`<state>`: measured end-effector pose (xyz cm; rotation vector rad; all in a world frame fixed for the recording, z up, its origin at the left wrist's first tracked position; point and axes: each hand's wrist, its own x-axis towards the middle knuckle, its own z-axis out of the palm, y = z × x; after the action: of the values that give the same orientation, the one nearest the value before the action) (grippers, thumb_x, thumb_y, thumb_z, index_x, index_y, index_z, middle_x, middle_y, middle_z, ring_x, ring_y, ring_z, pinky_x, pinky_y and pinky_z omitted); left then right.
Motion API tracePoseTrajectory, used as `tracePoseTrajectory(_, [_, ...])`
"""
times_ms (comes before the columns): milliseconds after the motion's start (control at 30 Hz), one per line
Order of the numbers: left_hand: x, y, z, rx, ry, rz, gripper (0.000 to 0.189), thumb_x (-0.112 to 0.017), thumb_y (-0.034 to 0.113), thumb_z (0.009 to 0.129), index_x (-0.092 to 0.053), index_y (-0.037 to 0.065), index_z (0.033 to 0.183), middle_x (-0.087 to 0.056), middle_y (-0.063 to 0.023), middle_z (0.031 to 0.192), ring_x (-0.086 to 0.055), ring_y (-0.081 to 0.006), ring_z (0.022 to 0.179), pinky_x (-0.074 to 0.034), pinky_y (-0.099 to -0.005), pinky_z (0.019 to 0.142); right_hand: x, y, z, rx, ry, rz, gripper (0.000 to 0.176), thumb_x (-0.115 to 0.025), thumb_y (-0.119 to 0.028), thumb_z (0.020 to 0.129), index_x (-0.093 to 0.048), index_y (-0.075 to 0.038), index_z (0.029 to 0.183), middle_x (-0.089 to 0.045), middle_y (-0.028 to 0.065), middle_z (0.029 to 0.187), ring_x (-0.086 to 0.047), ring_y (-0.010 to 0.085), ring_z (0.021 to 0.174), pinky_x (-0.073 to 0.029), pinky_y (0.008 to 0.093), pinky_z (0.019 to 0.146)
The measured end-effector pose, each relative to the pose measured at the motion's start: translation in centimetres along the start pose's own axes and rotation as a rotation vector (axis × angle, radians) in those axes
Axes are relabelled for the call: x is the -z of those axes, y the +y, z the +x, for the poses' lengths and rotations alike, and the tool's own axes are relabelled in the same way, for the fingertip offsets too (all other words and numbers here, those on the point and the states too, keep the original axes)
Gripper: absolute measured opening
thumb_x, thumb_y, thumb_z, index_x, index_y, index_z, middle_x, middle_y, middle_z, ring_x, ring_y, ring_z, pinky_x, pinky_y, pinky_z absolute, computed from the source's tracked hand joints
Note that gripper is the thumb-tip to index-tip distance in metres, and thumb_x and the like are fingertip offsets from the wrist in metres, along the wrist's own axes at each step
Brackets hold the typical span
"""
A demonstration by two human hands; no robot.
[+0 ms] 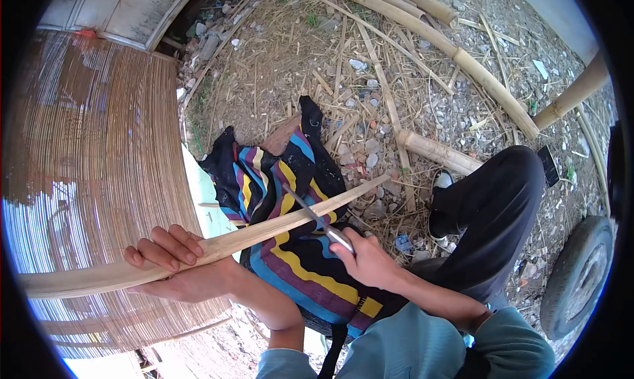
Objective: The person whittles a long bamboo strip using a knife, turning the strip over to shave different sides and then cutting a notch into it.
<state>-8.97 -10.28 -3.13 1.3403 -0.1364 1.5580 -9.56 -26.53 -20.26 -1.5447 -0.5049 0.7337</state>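
Observation:
A long split bamboo strip (pixel 264 230) runs slantwise across the view, from the far left to a narrower tip near the middle. My left hand (pixel 191 267) is closed round its left part, thumb below and fingers over the top. In my right hand (pixel 370 260) is a knife (pixel 338 236), gripped by its shiny metal handle. The thin, dark blade crosses over the strip and points up and left. Beneath them, a striped cloth (pixel 310 283) in black, yellow, blue and maroon lies over my lap and spreads forward toward the ground.
A woven bamboo screen (pixel 99 181) stands along the left side. Thick bamboo poles (pixel 482 75) lie at the upper right, and a shorter bamboo piece (pixel 439 151) rests near my shoe (pixel 442 181). Loose strips and stones cover the ground. A tyre (pixel 578 280) is at the right.

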Motion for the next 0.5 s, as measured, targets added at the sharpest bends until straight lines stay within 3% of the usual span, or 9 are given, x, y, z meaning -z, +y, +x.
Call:
tracePoseTrajectory(33, [0.4,-0.1,0.2,0.007,0.016,0.028,0.041,-0.027,0.044,0.096,-0.041,0.008,0.081,-0.029,0.0021,0.049,-0.026,-0.0046,0.036,-0.026,-0.0151,0.028,0.2,1.7,-0.2,0.001,0.057,-0.071,0.033,-0.053,-0.031,0.088,-0.051,0.002,0.092,-0.056,0.0233,0.059,-0.058,0.0427,0.060,-0.046,0.0460,0.052])
tracePoseTrajectory(67, [0.6,-0.2,0.3,0.013,0.038,0.053,0.041,-0.027,0.044,0.096,-0.041,0.008,0.081,-0.029,0.0020,0.049,-0.026,-0.0047,0.036,-0.025,-0.0152,0.028,0.7,2.9,-0.4,-0.167,0.053,-0.130,0.036,-0.051,-0.034,0.089,-0.051,0.002,0.092,-0.056,0.0246,0.060,-0.058,0.0439,0.062,-0.046,0.0471,0.053])
tracePoseTrajectory(133, [0.6,-0.3,0.5,0.004,0.071,0.092,0.041,-0.028,0.044,0.096,-0.041,0.008,0.081,-0.028,0.0021,0.049,-0.026,-0.0047,0.036,-0.026,-0.0153,0.028,0.9,8.2,-0.4,-0.274,0.143,-0.265,0.043,-0.046,-0.039,0.090,-0.051,0.003,0.093,-0.056,0.0271,0.062,-0.058,0.0454,0.063,-0.047,0.0482,0.056])
tracePoseTrajectory(233, [0.4,-0.6,0.5,-0.009,0.075,0.091,0.041,-0.028,0.044,0.096,-0.041,0.008,0.081,-0.028,0.0020,0.049,-0.026,-0.0048,0.037,-0.026,-0.0154,0.028,1.8,7.5,-1.0,-0.302,0.127,-0.319,0.042,-0.046,-0.039,0.091,-0.052,0.003,0.093,-0.056,0.0261,0.062,-0.057,0.0453,0.062,-0.046,0.0479,0.056])
tracePoseTrajectory(400, [0.3,-0.2,0.1,-0.008,0.042,0.073,0.041,-0.028,0.044,0.096,-0.041,0.008,0.081,-0.029,0.0017,0.050,-0.026,-0.0049,0.038,-0.026,-0.0155,0.029,0.9,0.6,-0.5,-0.065,-0.053,0.044,0.036,-0.051,-0.032,0.090,-0.050,0.002,0.102,-0.056,0.0229,0.060,-0.059,0.0403,0.060,-0.045,0.0446,0.053])
tracePoseTrajectory(500, [0.4,-0.5,0.4,0.008,0.014,0.021,0.041,-0.028,0.044,0.096,-0.041,0.008,0.081,-0.029,0.0016,0.050,-0.026,-0.0048,0.038,-0.026,-0.0156,0.029,-0.2,-0.2,0.3,0.070,-0.045,0.051,0.033,-0.052,-0.029,0.089,-0.051,0.002,0.099,-0.055,0.0226,0.059,-0.058,0.0409,0.057,-0.045,0.0437,0.051])
